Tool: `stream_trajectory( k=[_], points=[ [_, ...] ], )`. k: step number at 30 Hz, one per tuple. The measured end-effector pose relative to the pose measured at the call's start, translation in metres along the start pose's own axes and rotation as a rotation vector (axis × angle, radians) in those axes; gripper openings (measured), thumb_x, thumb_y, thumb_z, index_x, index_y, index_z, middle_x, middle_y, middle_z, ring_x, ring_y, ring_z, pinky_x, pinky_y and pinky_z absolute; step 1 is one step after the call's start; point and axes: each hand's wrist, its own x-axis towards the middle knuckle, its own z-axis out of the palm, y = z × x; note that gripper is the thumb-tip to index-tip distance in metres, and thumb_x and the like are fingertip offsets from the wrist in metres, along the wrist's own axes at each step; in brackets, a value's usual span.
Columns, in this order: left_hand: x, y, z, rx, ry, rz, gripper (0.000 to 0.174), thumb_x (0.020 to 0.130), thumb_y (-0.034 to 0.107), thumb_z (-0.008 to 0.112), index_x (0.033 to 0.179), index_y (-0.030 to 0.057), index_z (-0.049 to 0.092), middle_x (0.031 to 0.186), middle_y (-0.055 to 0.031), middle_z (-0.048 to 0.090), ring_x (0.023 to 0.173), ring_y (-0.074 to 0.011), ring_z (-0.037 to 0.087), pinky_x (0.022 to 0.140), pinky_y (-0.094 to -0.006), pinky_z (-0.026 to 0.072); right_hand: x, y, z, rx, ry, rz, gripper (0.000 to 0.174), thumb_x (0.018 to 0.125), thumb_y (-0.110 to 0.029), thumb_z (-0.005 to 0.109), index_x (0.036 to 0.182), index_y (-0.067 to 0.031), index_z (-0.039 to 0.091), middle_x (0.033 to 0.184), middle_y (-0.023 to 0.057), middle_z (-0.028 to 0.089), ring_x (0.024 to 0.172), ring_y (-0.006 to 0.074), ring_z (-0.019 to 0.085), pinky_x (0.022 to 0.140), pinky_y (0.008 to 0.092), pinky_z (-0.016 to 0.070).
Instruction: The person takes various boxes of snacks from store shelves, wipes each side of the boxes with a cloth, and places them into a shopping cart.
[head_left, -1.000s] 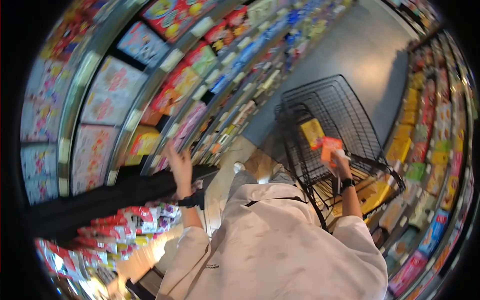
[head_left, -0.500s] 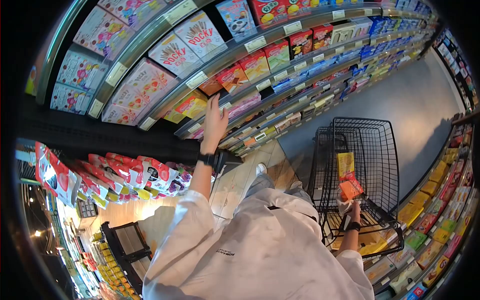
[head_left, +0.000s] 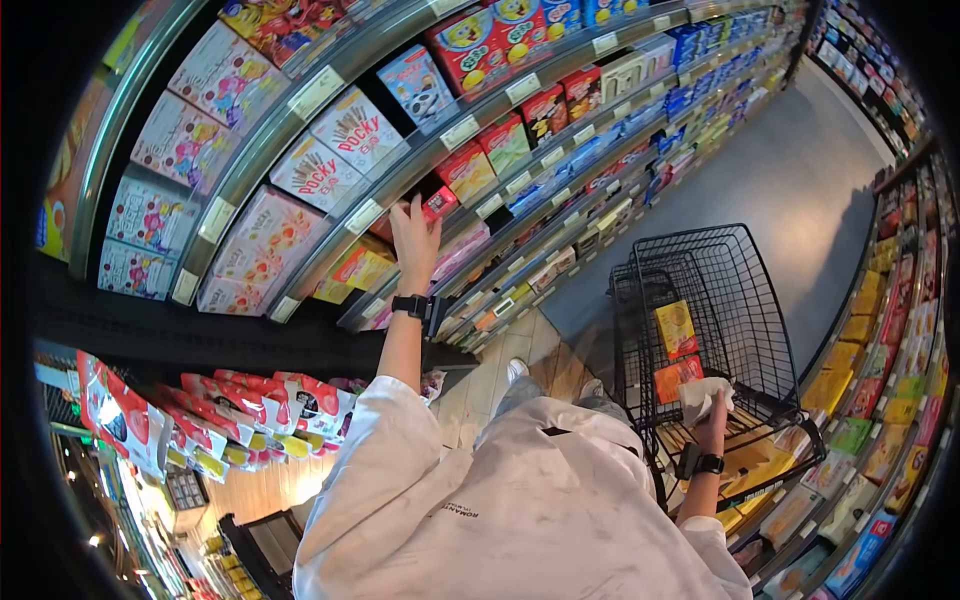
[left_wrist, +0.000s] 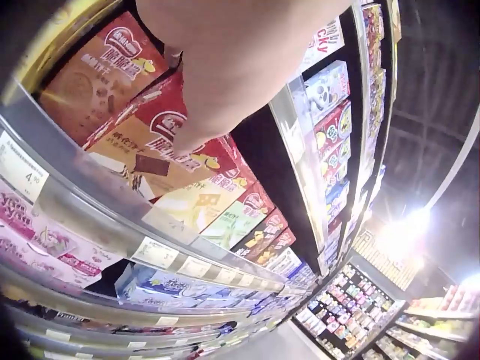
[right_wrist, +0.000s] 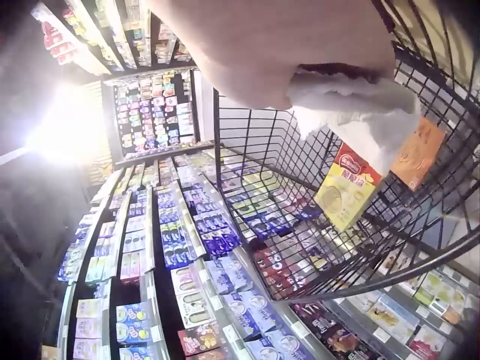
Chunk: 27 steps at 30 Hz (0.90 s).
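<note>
At the shelf on the left, my left hand (head_left: 415, 245) pinches a red-and-orange snack box (head_left: 439, 204) at its top edge. In the left wrist view the thumb lies on the front of that box (left_wrist: 154, 161), beside a similar brown-and-red box (left_wrist: 97, 79); the other fingertips are hidden. Over the shopping cart (head_left: 735, 235), my right hand (head_left: 712, 425) holds a crumpled white tissue (head_left: 704, 398). Below it in the basket lie an orange box (head_left: 676, 380) and a yellow-and-red snack box (head_left: 676, 330), the orange one just past the tissue.
White Pocky boxes (head_left: 318, 175) stand on the shelf above my left hand, and yellow boxes (head_left: 362, 268) sit next to it. Red-and-white bags (head_left: 240, 405) hang at the lower left. Another stocked shelf (head_left: 860, 400) runs along the cart's right side.
My left hand has reached to the shelf and taken hold of a snack box, whose red end now shows. My right hand has come away from the orange box, which now lies in the cart.
</note>
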Motion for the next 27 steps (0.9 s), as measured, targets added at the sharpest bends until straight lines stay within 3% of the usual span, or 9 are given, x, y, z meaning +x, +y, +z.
stream_trajectory(
  k=[4,6,10,14,18,20,24,25,27],
  points=[
    [-0.016,0.009,-0.012,-0.094,-0.046,-0.036,0.044,0.086,0.013,0.077,0.125,-0.0007,0.062,0.128,-0.0215,0.053,0.117,-0.0406,0.054,0.099,-0.0462,0.0462,-0.011,-0.003,0.013,-0.016,0.005,-0.062,0.058,0.102,-0.047,0.058,0.144,-0.0090,0.046,0.141,0.0087,0.053,0.120,0.0251,0.056,0.097,0.0409,0.0491],
    [-0.029,0.017,-0.024,-0.105,0.091,-0.013,0.045,0.086,0.014,0.077,0.126,-0.0008,0.061,0.126,-0.0214,0.056,0.119,-0.0395,0.054,0.099,-0.0470,0.0464,-0.036,-0.018,0.041,-0.085,-0.018,-0.219,0.042,0.104,-0.038,0.057,0.131,-0.0060,0.055,0.121,0.0049,0.061,0.112,0.0212,0.061,0.093,0.0376,0.0510],
    [-0.049,0.086,-0.090,-0.395,0.070,-0.258,0.047,0.090,0.017,0.076,0.131,-0.0001,0.060,0.123,-0.0206,0.062,0.115,-0.0356,0.061,0.098,-0.0429,0.0487,-0.070,-0.045,0.110,-0.261,0.149,-0.200,0.048,0.104,-0.038,0.058,0.135,-0.0031,0.053,0.125,0.0064,0.060,0.112,0.0202,0.060,0.094,0.0345,0.0493],
    [-0.082,0.109,-0.106,-0.522,-0.110,-0.201,0.042,0.092,0.016,0.076,0.128,0.0009,0.062,0.116,-0.0159,0.069,0.108,-0.0261,0.066,0.097,-0.0370,0.0496,-0.078,-0.050,0.163,-0.556,0.118,-0.355,0.059,0.104,-0.040,0.058,0.144,0.0010,0.047,0.135,0.0086,0.056,0.115,0.0168,0.056,0.095,0.0326,0.0464],
    [-0.114,0.126,-0.093,-1.027,-0.346,-0.453,0.032,0.099,0.018,0.067,0.126,0.0014,0.063,0.114,-0.0085,0.069,0.103,-0.0122,0.064,0.090,-0.0282,0.0500,-0.103,-0.026,0.241,-0.785,-0.142,-0.356,0.054,0.106,-0.039,0.054,0.145,-0.0025,0.047,0.136,0.0089,0.055,0.116,0.0169,0.054,0.097,0.0327,0.0450],
    [-0.119,0.137,-0.095,-1.107,-0.398,-0.490,0.029,0.101,0.019,0.065,0.124,0.0016,0.063,0.116,-0.0086,0.067,0.104,-0.0132,0.063,0.091,-0.0275,0.0488,-0.162,-0.022,0.309,-0.796,-0.365,-0.265,0.057,0.108,-0.041,0.049,0.149,-0.0020,0.044,0.138,0.0095,0.055,0.120,0.0198,0.054,0.101,0.0323,0.0429],
    [-0.120,0.133,-0.103,-0.971,-0.350,-0.264,0.028,0.105,0.023,0.058,0.124,0.0023,0.059,0.116,-0.0066,0.063,0.106,-0.0101,0.058,0.093,-0.0258,0.0464,-0.175,0.048,0.337,-0.313,-0.972,-0.171,0.063,0.110,-0.038,0.041,0.157,0.0020,0.027,0.156,0.0126,0.039,0.142,0.0201,0.039,0.117,0.0322,0.0299],
    [-0.121,0.125,-0.104,-1.018,-0.312,-0.376,0.027,0.105,0.023,0.058,0.123,0.0025,0.058,0.113,-0.0066,0.062,0.104,-0.0110,0.057,0.093,-0.0268,0.0463,-0.185,0.047,0.356,-0.132,-1.032,0.028,0.067,0.111,-0.038,0.040,0.159,0.0036,0.019,0.161,0.0134,0.031,0.148,0.0189,0.030,0.121,0.0335,0.0234],
    [-0.113,0.119,-0.121,-1.178,-0.268,-0.563,0.027,0.106,0.026,0.057,0.120,0.0032,0.055,0.108,-0.0060,0.060,0.100,-0.0120,0.056,0.091,-0.0282,0.0459,-0.196,0.053,0.371,-0.304,-1.018,-0.083,0.065,0.110,-0.034,0.044,0.158,0.0031,0.021,0.159,0.0130,0.034,0.145,0.0183,0.034,0.119,0.0328,0.0271]
  ],
)
